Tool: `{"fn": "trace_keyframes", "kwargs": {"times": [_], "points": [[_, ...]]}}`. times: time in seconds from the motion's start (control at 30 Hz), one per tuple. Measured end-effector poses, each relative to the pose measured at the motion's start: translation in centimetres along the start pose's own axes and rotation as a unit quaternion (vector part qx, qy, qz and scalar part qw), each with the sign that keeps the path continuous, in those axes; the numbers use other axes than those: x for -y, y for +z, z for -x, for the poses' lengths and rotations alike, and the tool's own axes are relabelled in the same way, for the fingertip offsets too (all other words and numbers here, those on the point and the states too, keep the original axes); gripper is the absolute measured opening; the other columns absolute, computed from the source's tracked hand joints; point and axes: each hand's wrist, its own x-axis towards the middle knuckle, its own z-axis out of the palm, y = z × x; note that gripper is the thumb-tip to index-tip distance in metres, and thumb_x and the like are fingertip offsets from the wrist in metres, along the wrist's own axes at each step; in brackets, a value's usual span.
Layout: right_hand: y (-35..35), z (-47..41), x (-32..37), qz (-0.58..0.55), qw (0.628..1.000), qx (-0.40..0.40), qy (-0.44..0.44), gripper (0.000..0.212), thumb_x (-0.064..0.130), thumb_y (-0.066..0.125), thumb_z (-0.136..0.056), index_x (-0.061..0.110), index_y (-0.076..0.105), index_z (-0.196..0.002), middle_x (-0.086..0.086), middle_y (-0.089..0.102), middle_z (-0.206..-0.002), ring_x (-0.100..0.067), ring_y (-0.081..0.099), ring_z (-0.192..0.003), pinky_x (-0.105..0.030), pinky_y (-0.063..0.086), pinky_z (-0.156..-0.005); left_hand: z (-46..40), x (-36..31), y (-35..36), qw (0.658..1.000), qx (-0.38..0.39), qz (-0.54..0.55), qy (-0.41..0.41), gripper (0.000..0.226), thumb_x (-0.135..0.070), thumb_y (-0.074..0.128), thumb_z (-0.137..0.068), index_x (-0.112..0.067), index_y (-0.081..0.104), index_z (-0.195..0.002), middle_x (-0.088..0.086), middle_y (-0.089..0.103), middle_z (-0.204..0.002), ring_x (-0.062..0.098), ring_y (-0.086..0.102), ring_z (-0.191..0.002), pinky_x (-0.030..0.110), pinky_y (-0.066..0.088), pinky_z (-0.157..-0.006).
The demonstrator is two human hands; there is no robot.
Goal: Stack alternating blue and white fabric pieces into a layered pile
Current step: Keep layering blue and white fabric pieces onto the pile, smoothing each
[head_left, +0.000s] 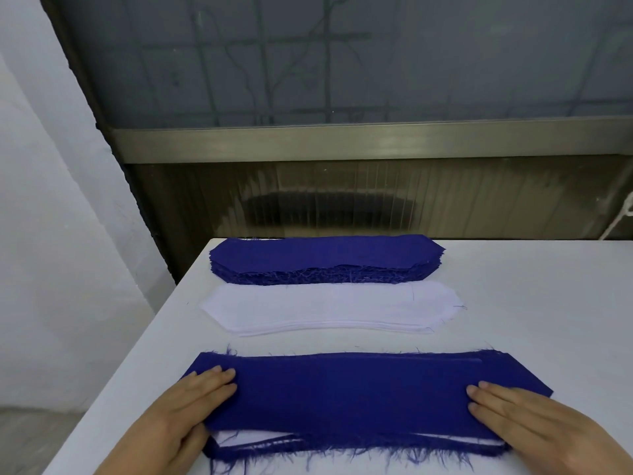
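— Three groups on the white table (pixel 513 303)? Nearest one?
— Layered pile (pixel 349 399), near edge: blue top sheet, frayed fringe, white layers peeking below.
— Hands?
— Left hand (pixel 191 402) and right hand (pixel 520 416) pressed flat on its ends, fingers straight, gripping nothing.
— Behind?
— White stack (pixel 329 310), then blue stack (pixel 325 258).

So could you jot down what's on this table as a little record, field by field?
surface: white table
far stack: blue fabric stack, frayed edges
middle stack: white fabric stack, between the two blue ones
near pile: layered pile, blue piece on top, white layers peeking out at its near edge
left hand: fingers flat, pressing the pile's left end
right hand: fingers flat, pressing the pile's right end
likely next piece: white, judging by the blue top
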Motion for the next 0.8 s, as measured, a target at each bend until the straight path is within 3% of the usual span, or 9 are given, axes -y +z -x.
{"fn": "trace_keyframes", "kwargs": {"times": [0.17, 0.27, 0.37, 0.43, 0.5, 0.57, 0.63, 0.7, 0.8], "points": [[1.6, 0.6, -0.7, -0.05, 0.998, -0.026, 0.006, 0.042, 0.037, 0.018, -0.104, 0.019, 0.048, -0.127, 0.005, 0.055, -0.136, -0.001, 0.033, -0.133, -0.024, 0.037, -0.097, 0.0, 1.5, 1.0, 0.997, 0.018, -0.054, 0.048, 0.046, -0.034, 0.026, -0.099, -0.021, 0.062, -0.123, -0.007, 0.055, -0.134, -0.006, 0.017, -0.139, 0.012, 0.014, -0.11], [2.8, 0.8, -1.9, -0.014, 0.999, -0.04, -0.01, 0.045, 0.046, 0.021, -0.102, 0.021, 0.051, -0.125, 0.01, 0.035, -0.151, 0.002, 0.022, -0.14, -0.022, 0.035, -0.1, 0.3, 2.1, 1.3, 0.997, 0.018, -0.042, 0.058, 0.051, -0.041, 0.018, -0.101, -0.027, 0.06, -0.128, -0.009, 0.053, -0.136, -0.002, 0.028, -0.137, 0.013, 0.022, -0.108], [2.9, 1.7, -2.6, -0.059, 0.988, -0.109, 0.087, 0.051, 0.047, 0.035, -0.1, 0.02, 0.078, -0.093, 0.008, 0.068, -0.116, 0.006, 0.048, -0.122, -0.024, 0.042, -0.092, 0.8, 2.6, 1.1, 0.998, -0.05, 0.019, 0.024, 0.05, -0.053, 0.023, -0.099, -0.033, 0.058, -0.128, -0.016, 0.055, -0.134, 0.003, 0.048, -0.126, 0.023, 0.039, -0.1], [2.2, 1.5, -3.1, -0.057, 0.981, -0.128, 0.136, 0.053, 0.046, 0.038, -0.098, 0.02, 0.078, -0.075, 0.009, 0.073, -0.094, -0.001, 0.061, -0.094, -0.023, 0.043, -0.086, 0.7, 2.9, 0.5, 0.995, -0.091, 0.031, -0.009, 0.049, -0.058, 0.028, -0.097, -0.037, 0.072, -0.105, -0.025, 0.062, -0.118, -0.004, 0.057, -0.11, 0.024, 0.045, -0.089], [1.4, -0.1, -3.6, -0.051, 0.979, -0.133, 0.146, 0.053, 0.044, 0.039, -0.098, 0.018, 0.075, -0.071, 0.009, 0.071, -0.08, -0.01, 0.065, -0.073, -0.024, 0.044, -0.077, -0.7, 2.4, -0.1, 0.991, -0.119, 0.017, -0.053, 0.054, -0.056, 0.03, -0.096, -0.03, 0.073, -0.077, -0.024, 0.066, -0.089, -0.003, 0.061, -0.084, 0.02, 0.046, -0.074], [0.5, -2.8, -4.0, -0.062, 0.977, -0.125, 0.162, 0.049, 0.043, 0.038, -0.097, 0.019, 0.072, -0.072, 0.01, 0.067, -0.075, -0.014, 0.064, -0.066, -0.023, 0.045, -0.07, -3.2, 0.9, -0.4, 0.988, -0.126, -0.019, -0.087, 0.05, -0.05, 0.036, -0.094, -0.022, 0.065, -0.064, -0.018, 0.06, -0.07, 0.006, 0.056, -0.066, 0.025, 0.045, -0.064], [0.5, -6.1, -4.1, -0.085, 0.972, -0.127, 0.181, 0.041, 0.042, 0.039, -0.097, 0.022, 0.07, -0.08, 0.014, 0.066, -0.082, -0.011, 0.063, -0.072, -0.02, 0.046, -0.066, -6.2, -1.1, -0.4, 0.985, -0.127, -0.028, -0.11, 0.031, -0.039, 0.054, -0.09, -0.022, 0.065, -0.066, -0.015, 0.061, -0.07, 0.007, 0.055, -0.065, 0.023, 0.047, -0.062], [1.3, -9.5, -4.5, -0.137, 0.96, -0.13, 0.209, 0.024, 0.036, 0.045, -0.098, 0.026, 0.067, -0.094, 0.019, 0.062, -0.095, -0.004, 0.059, -0.085, -0.012, 0.042, -0.071, -9.5, -2.9, 0.2, 0.985, -0.139, -0.021, -0.098, 0.003, -0.022, 0.074, -0.08, -0.023, 0.071, -0.078, -0.013, 0.068, -0.081, 0.006, 0.06, -0.071, 0.019, 0.047, -0.067], [3.2, -14.9, -6.1, -0.214, 0.937, -0.112, 0.253, 0.018, 0.025, 0.053, -0.095, 0.026, 0.063, -0.111, 0.017, 0.058, -0.106, -0.001, 0.053, -0.097, -0.008, 0.036, -0.079, -14.4, -4.2, 1.2, 0.984, -0.136, 0.025, -0.112, 0.02, -0.023, 0.07, -0.084, -0.024, 0.071, -0.104, -0.01, 0.068, -0.107, 0.008, 0.062, -0.095, 0.017, 0.04, -0.084]]}}
